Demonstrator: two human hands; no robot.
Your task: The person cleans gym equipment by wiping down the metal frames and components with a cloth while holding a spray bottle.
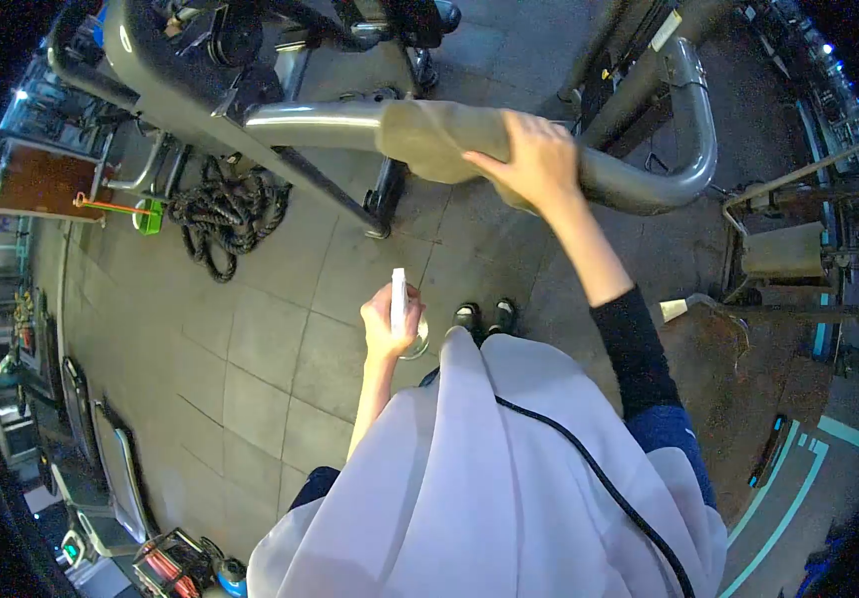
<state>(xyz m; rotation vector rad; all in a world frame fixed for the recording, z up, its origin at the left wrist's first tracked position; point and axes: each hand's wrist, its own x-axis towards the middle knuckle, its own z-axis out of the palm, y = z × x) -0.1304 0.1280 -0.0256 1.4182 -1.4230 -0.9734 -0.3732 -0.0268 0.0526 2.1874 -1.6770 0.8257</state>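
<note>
My left hand (381, 324) is wrapped round a spray bottle (398, 289) with a white head and a clear body, held low in front of my body. My right hand (541, 164) presses a brownish-grey cloth (439, 142) over a thick grey metal bar (320, 126) of a gym machine. The fingers lie over the cloth on top of the bar, with the thumb pointing left. Beyond the cloth, the bar bends upward at the right. Part of the bottle is hidden by my left hand.
A coiled black rope (230, 209) lies on the tiled floor (250, 339) at the left, beside a green container (148, 216). Machine frame legs (330, 189) stand ahead. A padded machine part (784, 249) is at the right. My shoes (467, 317) are below the bar.
</note>
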